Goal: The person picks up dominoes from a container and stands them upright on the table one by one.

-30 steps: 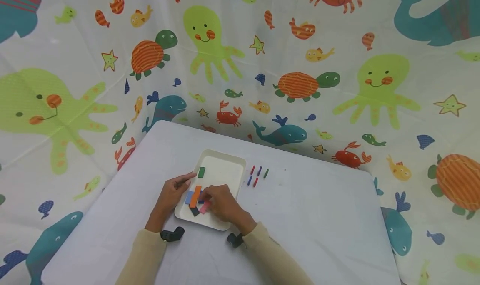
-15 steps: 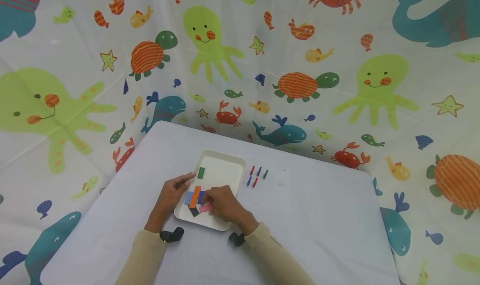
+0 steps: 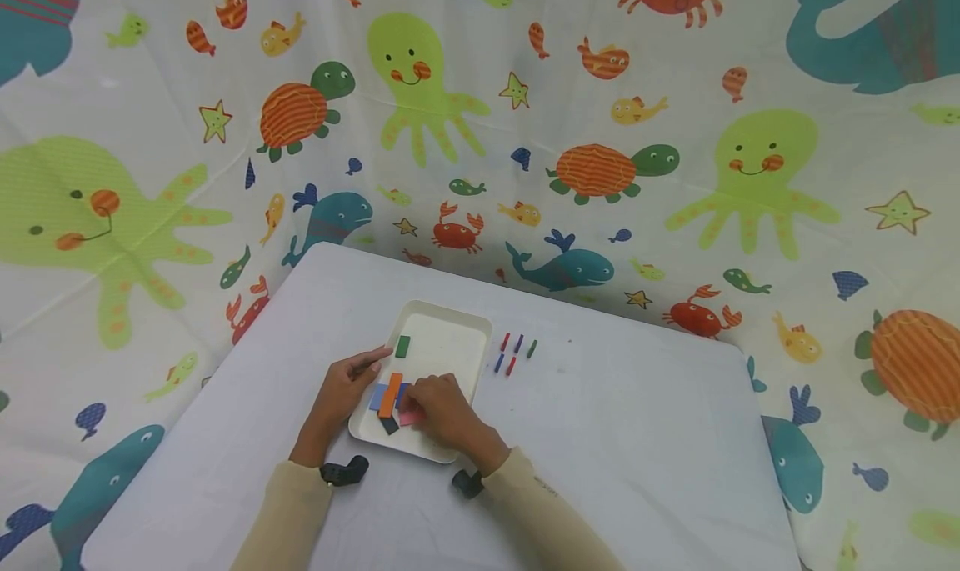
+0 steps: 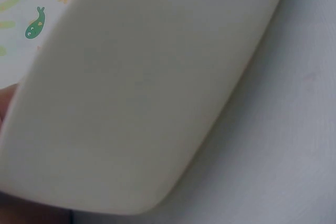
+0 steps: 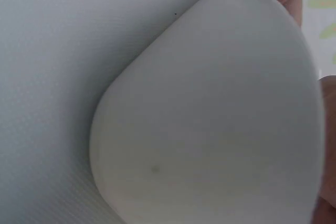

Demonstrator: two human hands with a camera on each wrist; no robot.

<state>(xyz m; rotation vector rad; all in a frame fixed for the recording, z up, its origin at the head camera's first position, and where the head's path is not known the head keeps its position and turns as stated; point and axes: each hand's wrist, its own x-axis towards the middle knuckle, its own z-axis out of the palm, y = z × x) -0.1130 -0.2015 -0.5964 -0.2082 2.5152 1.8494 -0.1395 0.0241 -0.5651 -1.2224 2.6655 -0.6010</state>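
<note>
Our L hand [image 3: 347,388] rests, fingers loose, at tray's [image 3: 450,342] L rim, prob. to steady it; R hand [image 3: 444,406], apart, covers pink block [image 3: 408,418] in tray's near end, grip unclear.

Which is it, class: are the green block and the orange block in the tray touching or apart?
Apart. The head view shows a bare strip of white tray between the green block and the orange block.

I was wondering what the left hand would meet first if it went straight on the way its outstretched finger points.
The left hand would probably meet the green block, just ahead of its fingertip inside the white tray. The finger's height is unclear from the head view, so it might pass above.
</note>
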